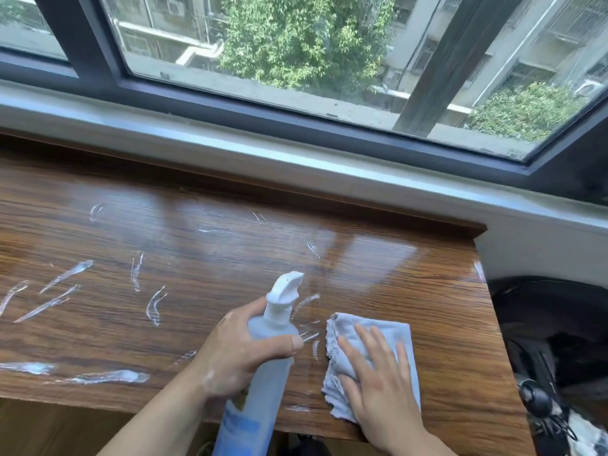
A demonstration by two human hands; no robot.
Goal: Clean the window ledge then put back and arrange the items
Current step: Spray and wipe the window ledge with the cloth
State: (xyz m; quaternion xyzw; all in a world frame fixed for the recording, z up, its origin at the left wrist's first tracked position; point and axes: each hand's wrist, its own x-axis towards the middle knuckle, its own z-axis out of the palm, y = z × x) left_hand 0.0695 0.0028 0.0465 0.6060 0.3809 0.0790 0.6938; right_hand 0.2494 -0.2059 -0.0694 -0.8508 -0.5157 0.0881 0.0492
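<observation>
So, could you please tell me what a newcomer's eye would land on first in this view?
Probably the white foam streaks scattered over the left and middle of the glossy wooden ledge. Next, near the front edge, the left hand grips a spray bottle with its white nozzle aimed toward the window, while the right hand presses flat on a pale blue cloth.

- Beyond the hands, a window [296, 54] with a dark frame [98, 54] fills the upper view — daylight comes through it.
- Outside there are green trees [296, 37] and pale apartment buildings [543, 44].
- Under the frame runs a pale grey sill band [230, 149].
- To the right of the hands, below the wood edge, dark objects [552, 340] lie in shadow — unclear what they are.
</observation>
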